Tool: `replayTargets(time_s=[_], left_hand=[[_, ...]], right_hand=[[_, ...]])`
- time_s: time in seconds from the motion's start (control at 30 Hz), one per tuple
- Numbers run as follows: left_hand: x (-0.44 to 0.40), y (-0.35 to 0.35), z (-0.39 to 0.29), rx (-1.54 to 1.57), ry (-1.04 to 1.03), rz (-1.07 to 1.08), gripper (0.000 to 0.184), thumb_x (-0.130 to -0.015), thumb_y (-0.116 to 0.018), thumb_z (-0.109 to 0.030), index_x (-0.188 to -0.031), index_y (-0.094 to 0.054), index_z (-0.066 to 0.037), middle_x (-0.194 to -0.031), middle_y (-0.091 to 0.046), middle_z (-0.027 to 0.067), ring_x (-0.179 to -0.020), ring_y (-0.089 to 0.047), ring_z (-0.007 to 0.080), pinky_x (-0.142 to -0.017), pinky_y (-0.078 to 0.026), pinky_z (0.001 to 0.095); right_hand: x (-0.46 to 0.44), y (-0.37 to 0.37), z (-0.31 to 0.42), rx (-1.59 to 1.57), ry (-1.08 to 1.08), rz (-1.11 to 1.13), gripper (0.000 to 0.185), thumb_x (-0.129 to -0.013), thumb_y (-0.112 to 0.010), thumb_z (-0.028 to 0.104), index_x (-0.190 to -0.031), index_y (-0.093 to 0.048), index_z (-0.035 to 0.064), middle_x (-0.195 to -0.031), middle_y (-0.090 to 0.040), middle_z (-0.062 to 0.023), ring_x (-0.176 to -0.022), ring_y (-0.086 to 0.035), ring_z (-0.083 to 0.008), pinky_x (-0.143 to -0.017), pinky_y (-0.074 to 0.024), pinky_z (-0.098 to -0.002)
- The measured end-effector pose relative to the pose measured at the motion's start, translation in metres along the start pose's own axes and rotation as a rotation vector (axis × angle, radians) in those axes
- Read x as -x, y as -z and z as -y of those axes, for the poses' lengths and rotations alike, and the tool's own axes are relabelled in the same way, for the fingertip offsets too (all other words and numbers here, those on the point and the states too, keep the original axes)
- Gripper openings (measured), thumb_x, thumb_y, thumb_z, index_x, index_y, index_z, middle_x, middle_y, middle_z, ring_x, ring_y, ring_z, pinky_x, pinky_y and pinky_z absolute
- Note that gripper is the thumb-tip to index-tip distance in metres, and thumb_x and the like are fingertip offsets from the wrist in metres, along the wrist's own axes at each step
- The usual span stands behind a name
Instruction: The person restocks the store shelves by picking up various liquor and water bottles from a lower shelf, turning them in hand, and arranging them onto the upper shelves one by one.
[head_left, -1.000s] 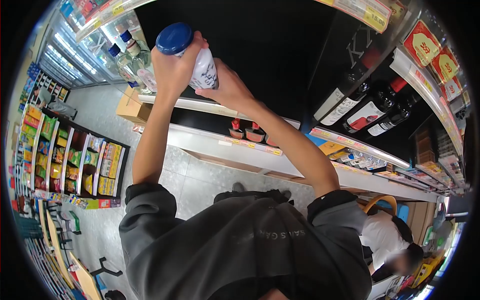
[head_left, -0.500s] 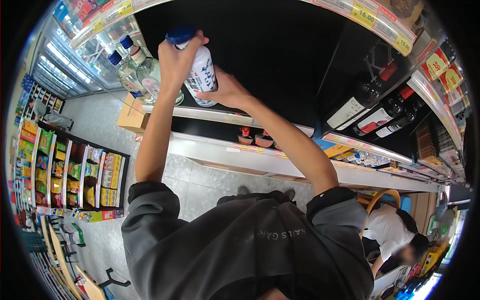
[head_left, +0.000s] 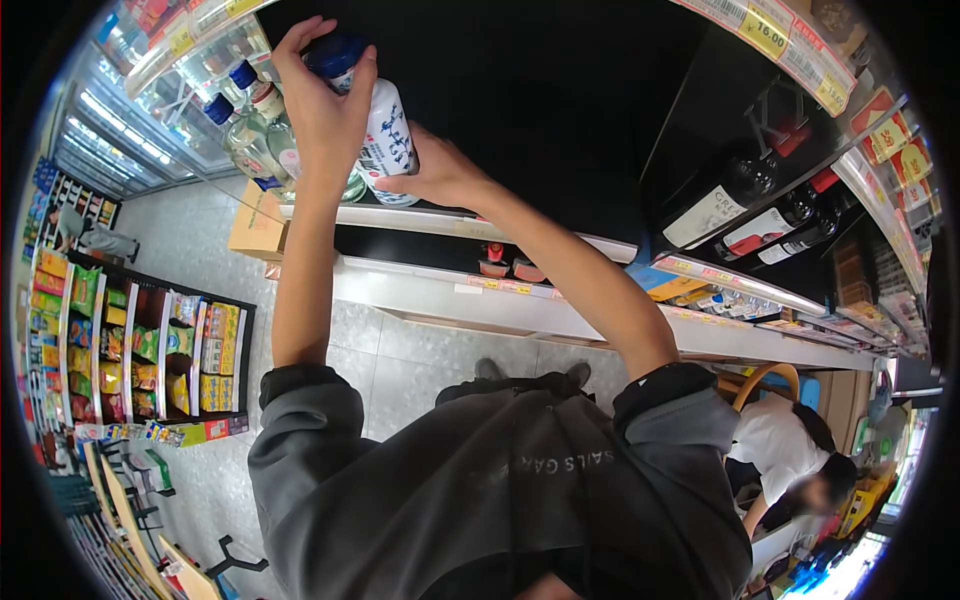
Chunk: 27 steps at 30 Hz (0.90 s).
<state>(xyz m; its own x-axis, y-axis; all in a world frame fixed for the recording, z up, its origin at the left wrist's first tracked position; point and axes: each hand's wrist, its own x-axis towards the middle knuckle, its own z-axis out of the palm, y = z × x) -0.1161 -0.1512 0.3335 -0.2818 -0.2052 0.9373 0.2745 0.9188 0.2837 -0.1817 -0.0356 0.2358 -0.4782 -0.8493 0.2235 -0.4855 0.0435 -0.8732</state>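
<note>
A white liquor bottle [head_left: 390,130] with blue floral print and dark lettering stands tilted at the front of the black shelf. My left hand [head_left: 322,110] is closed about its dark blue cap [head_left: 336,54], with the thumb on the near side and the fingers round the far side. Lower down, my right hand [head_left: 440,175] grips the bottle's body from the right, its thumb across the front near the base. Clear glass bottles [head_left: 250,140] with blue caps stand just left of my left hand, partly covered by it.
Wine bottles [head_left: 722,205] lie in a shelf bay on the right. A price-tag rail [head_left: 765,35] runs overhead. A cardboard box [head_left: 258,222] sits on the floor at left, beyond a snack rack [head_left: 150,345]. Another person [head_left: 780,450] bends at lower right.
The bottle and both hands have shifted slightly left and up in view. My left hand's fingers have spread more over the cap, and my right hand keeps its hold on the body.
</note>
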Motion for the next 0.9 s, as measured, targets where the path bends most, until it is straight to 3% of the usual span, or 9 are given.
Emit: replayTargets(time_s=[0.07,0.3,0.4,0.5,0.57,0.67,0.77,0.8,0.9], left_hand=[[0.000,-0.001,0.008,0.045,-0.054,0.027,0.055,-0.081,-0.072,-0.004,-0.123,-0.037,0.003,-0.119,-0.053,0.0173,-0.102,-0.059,0.0191,-0.083,-0.050,0.0252],[0.001,0.005,0.000,0.223,0.092,0.086,0.051,-0.082,-0.072,-0.004,-0.121,-0.040,0.003,-0.118,-0.054,0.0164,-0.100,-0.061,0.0188,-0.083,-0.051,0.0249],[0.005,0.011,-0.014,0.191,0.160,0.119,0.052,-0.081,-0.073,-0.006,-0.122,-0.042,0.002,-0.125,-0.049,0.0159,-0.108,-0.058,0.0206,-0.089,-0.049,0.0276],[0.016,0.017,-0.019,0.028,-0.017,-0.024,0.058,-0.076,-0.078,-0.009,-0.124,-0.046,-0.001,-0.137,-0.031,0.0171,-0.126,-0.039,0.0278,-0.096,-0.046,0.0364],[0.039,0.035,-0.034,-0.051,-0.026,-0.024,0.060,-0.076,-0.076,-0.004,-0.126,-0.043,0.000,-0.137,-0.027,0.0175,-0.129,-0.037,0.0308,-0.103,-0.043,0.0395],[0.121,0.055,-0.045,0.005,0.053,-0.087,0.059,-0.077,-0.070,0.005,-0.126,-0.038,0.001,-0.133,-0.034,0.0167,-0.126,-0.040,0.0306,-0.102,-0.041,0.0407],[0.244,0.079,-0.049,0.077,0.452,0.302,0.024,-0.079,-0.062,0.007,-0.101,-0.056,-0.001,-0.098,-0.060,0.0128,-0.094,-0.057,0.0242,-0.085,-0.045,0.0353],[0.289,0.081,-0.058,0.169,0.816,0.465,0.016,-0.084,-0.062,-0.002,-0.099,-0.057,0.000,-0.096,-0.062,0.0130,-0.089,-0.059,0.0252,-0.085,-0.045,0.0349],[0.547,0.122,-0.039,-0.045,1.325,1.156,0.033,-0.092,-0.056,-0.032,-0.100,-0.063,0.000,-0.093,-0.065,0.0184,-0.090,-0.062,0.0307,-0.082,-0.047,0.0407]], right_hand=[[-0.001,-0.006,-0.002,-0.036,0.037,-0.074,0.069,-0.064,-0.082,0.031,-0.114,-0.049,-0.0027,-0.105,-0.064,-0.0212,-0.096,-0.064,-0.0322,-0.083,-0.0507,-0.0373],[0.002,-0.005,0.006,-0.024,0.025,-0.078,0.068,-0.065,-0.082,0.031,-0.113,-0.048,-0.0032,-0.102,-0.064,-0.0214,-0.093,-0.065,-0.0330,-0.082,-0.0507,-0.0370],[0.004,-0.003,0.008,0.010,0.027,-0.027,0.072,-0.068,-0.080,0.031,-0.120,-0.045,-0.0037,-0.111,-0.061,-0.0212,-0.101,-0.062,-0.0294,-0.086,-0.0492,-0.0358],[0.014,-0.007,0.007,0.038,-0.001,-0.067,0.075,-0.070,-0.080,0.032,-0.123,-0.042,-0.0044,-0.117,-0.059,-0.0223,-0.107,-0.060,-0.0293,-0.091,-0.0468,-0.0349],[0.031,-0.022,-0.003,0.199,0.204,-0.497,0.071,-0.076,-0.076,0.026,-0.128,-0.039,-0.0042,-0.123,-0.055,-0.0218,-0.115,-0.056,-0.0294,-0.098,-0.0424,-0.0354],[0.117,-0.006,0.034,-0.036,0.279,-0.442,0.056,-0.083,-0.067,0.014,-0.130,-0.040,-0.0016,-0.125,-0.054,-0.0192,-0.118,-0.053,-0.0298,-0.100,-0.0403,-0.0370],[0.232,-0.004,0.013,0.124,0.192,-0.346,0.023,-0.083,-0.062,0.004,-0.105,-0.057,0.0003,-0.103,-0.064,-0.0149,-0.100,-0.063,-0.0281,-0.085,-0.0483,-0.0361],[0.264,-0.006,0.000,0.203,0.006,-0.282,0.020,-0.083,-0.062,0.006,-0.102,-0.058,0.0037,-0.099,-0.064,-0.0136,-0.093,-0.064,-0.0280,-0.079,-0.0497,-0.0355],[0.395,-0.010,-0.125,0.167,-0.717,-0.174,0.022,-0.088,-0.057,0.022,-0.104,-0.058,0.0053,-0.092,-0.065,-0.0142,-0.086,-0.065,-0.0294,-0.074,-0.0507,-0.0377]])
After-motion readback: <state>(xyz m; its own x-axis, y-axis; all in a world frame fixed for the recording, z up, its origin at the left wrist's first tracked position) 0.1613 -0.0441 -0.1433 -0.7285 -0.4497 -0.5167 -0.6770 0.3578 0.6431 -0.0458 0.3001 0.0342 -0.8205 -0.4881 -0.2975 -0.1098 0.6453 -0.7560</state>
